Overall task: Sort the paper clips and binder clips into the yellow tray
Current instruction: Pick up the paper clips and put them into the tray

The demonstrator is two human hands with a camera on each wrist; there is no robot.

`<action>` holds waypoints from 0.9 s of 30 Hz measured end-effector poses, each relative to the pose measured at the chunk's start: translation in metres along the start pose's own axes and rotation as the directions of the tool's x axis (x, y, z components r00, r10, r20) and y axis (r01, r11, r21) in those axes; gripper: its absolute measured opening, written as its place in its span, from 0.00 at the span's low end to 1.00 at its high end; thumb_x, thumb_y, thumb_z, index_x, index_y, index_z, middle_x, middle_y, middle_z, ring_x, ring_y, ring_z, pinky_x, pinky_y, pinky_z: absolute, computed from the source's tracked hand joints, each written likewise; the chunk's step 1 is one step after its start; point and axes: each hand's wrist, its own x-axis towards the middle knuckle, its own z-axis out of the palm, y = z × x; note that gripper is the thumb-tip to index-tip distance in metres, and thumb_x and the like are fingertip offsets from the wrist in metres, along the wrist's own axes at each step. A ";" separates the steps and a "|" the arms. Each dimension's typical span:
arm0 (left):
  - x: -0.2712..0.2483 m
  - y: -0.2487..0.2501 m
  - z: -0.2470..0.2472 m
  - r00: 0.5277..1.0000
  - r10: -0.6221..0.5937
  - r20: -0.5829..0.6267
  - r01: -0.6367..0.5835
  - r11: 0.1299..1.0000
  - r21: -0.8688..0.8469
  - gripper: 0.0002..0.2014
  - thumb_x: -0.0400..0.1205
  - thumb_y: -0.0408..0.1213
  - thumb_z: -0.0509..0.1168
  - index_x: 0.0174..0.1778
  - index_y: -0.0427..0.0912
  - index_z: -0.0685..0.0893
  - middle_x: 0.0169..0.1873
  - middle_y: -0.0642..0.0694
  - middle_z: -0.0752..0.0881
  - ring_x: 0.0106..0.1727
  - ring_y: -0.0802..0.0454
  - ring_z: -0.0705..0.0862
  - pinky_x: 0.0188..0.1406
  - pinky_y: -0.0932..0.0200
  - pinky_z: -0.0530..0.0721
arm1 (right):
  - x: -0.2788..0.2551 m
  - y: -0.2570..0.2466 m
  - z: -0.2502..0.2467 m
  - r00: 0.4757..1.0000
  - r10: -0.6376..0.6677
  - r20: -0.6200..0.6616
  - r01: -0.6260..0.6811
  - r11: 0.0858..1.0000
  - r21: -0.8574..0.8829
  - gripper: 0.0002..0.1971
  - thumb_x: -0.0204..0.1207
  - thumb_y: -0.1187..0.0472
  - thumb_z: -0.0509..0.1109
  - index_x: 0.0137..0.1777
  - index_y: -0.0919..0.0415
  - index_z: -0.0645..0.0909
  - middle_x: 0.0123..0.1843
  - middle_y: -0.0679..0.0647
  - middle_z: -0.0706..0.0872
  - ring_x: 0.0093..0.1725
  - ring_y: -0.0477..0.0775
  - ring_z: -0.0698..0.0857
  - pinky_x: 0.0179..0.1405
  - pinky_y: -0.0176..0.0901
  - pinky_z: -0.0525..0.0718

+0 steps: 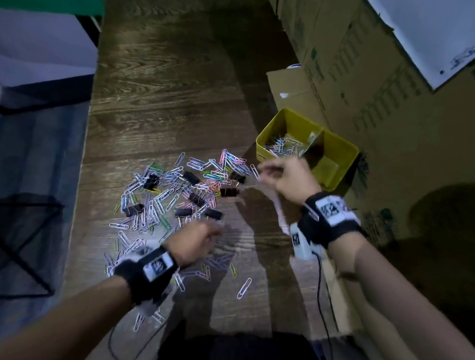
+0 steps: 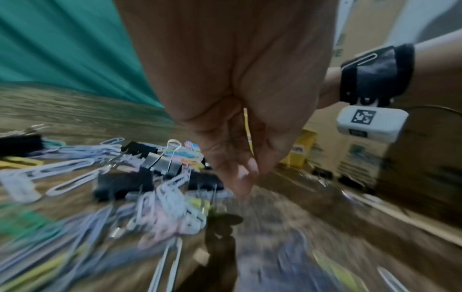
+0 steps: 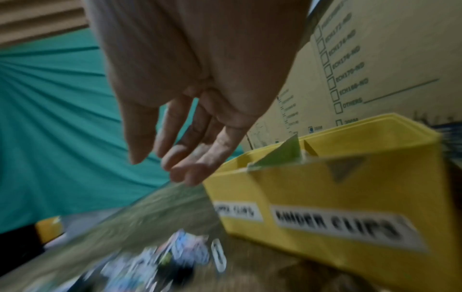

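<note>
Clips lie scattered over the middle of the head view: pale and coloured paper clips (image 1: pixel 160 201) mixed with black binder clips (image 1: pixel 183 212) on the wooden table (image 1: pixel 166 96), spread thin, probably so each can be picked singly. Below the heap, the left hand (image 1: pixel 195 244) hovers with fingers curled; the left wrist view shows a yellow paper clip (image 2: pixel 248 131) pinched between them, likely ready to carry over. Further right, the right hand (image 1: pixel 290 176) hangs with loose, straight fingers, holding nothing, just beside the yellow tray (image 1: pixel 347 152) at centre right. A divider splits the tray; paper clips fill its left part.
</note>
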 end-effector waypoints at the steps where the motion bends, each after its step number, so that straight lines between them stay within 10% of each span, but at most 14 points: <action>1: -0.016 -0.005 0.013 0.999 0.001 0.034 -0.002 0.999 0.032 0.13 0.76 0.33 0.59 0.52 0.48 0.85 0.46 0.46 0.89 0.46 0.50 0.86 0.48 0.53 0.84 | -0.016 0.001 0.012 0.992 0.012 0.126 -0.008 1.000 -0.030 0.17 0.70 0.58 0.78 0.58 0.56 0.85 0.50 0.51 0.89 0.49 0.47 0.87 0.59 0.45 0.84; 6: -0.059 -0.018 0.071 0.995 0.055 0.083 -0.075 0.963 0.260 0.25 0.78 0.31 0.61 0.73 0.40 0.70 0.68 0.40 0.77 0.68 0.42 0.76 0.65 0.48 0.78 | -0.080 0.038 0.099 0.811 -0.094 0.577 0.333 0.885 -0.325 0.48 0.60 0.49 0.82 0.80 0.51 0.62 0.75 0.53 0.71 0.71 0.55 0.70 0.70 0.51 0.71; 10: -0.061 -0.025 0.095 0.984 0.166 0.059 -0.176 0.897 0.406 0.24 0.74 0.40 0.57 0.68 0.41 0.72 0.65 0.43 0.78 0.65 0.45 0.77 0.61 0.48 0.81 | -0.102 0.056 0.138 0.778 -0.105 0.619 0.460 0.766 -0.449 0.55 0.65 0.45 0.78 0.83 0.53 0.44 0.83 0.51 0.55 0.78 0.56 0.57 0.76 0.56 0.61; 20: -0.055 -0.036 0.096 0.953 0.295 0.065 -0.289 0.830 0.477 0.13 0.76 0.41 0.59 0.52 0.45 0.84 0.48 0.51 0.84 0.49 0.51 0.79 0.49 0.58 0.80 | -0.094 0.055 0.146 0.802 -0.209 0.559 0.427 0.856 -0.292 0.20 0.73 0.54 0.74 0.64 0.59 0.83 0.60 0.57 0.78 0.60 0.57 0.76 0.63 0.50 0.76; 27: -0.049 -0.047 0.100 0.932 0.363 -0.007 -0.314 0.817 0.484 0.10 0.78 0.44 0.62 0.49 0.45 0.85 0.46 0.51 0.84 0.50 0.51 0.77 0.55 0.59 0.72 | -0.107 0.061 0.153 0.891 -0.081 0.446 0.220 0.937 -0.271 0.14 0.74 0.51 0.72 0.53 0.59 0.88 0.55 0.54 0.81 0.56 0.55 0.81 0.57 0.48 0.78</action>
